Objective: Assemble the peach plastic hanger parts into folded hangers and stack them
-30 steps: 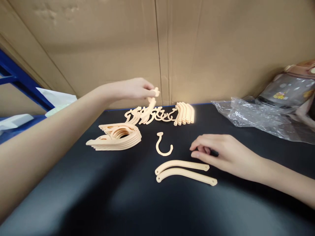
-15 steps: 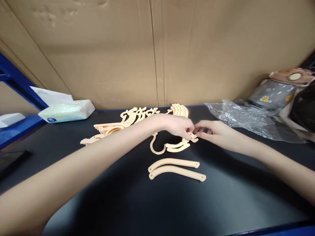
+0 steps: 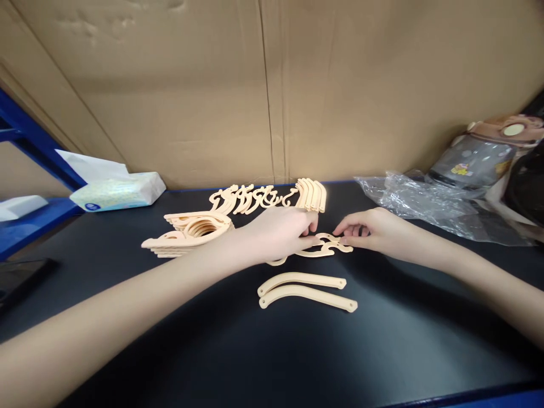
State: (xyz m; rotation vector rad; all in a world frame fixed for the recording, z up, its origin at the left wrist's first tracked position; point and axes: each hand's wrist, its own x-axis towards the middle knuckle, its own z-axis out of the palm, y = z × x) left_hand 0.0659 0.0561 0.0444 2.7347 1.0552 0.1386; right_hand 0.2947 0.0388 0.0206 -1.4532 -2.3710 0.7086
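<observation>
My left hand (image 3: 280, 232) and my right hand (image 3: 368, 229) meet over a peach-coloured plastic hanger piece (image 3: 325, 246) lying on the black table (image 3: 297, 351). The left fingers pinch its left part and the right fingertips press its right end. A hook-shaped piece (image 3: 278, 261) peeks out under my left hand. Two curved arm pieces (image 3: 306, 288) lie side by side just in front of the hands.
Behind the hands lie a stack of hanger bodies (image 3: 191, 229), a row of hooks (image 3: 250, 198) and a bundle of curved arms (image 3: 312, 194). A tissue pack (image 3: 114, 190) sits far left, crumpled clear plastic (image 3: 416, 198) and a jar (image 3: 480, 156) far right. Cardboard (image 3: 272, 85) walls the back.
My left hand came down from the far row of hooks with a piece and set it low on the table; my right hand moved in to touch that piece.
</observation>
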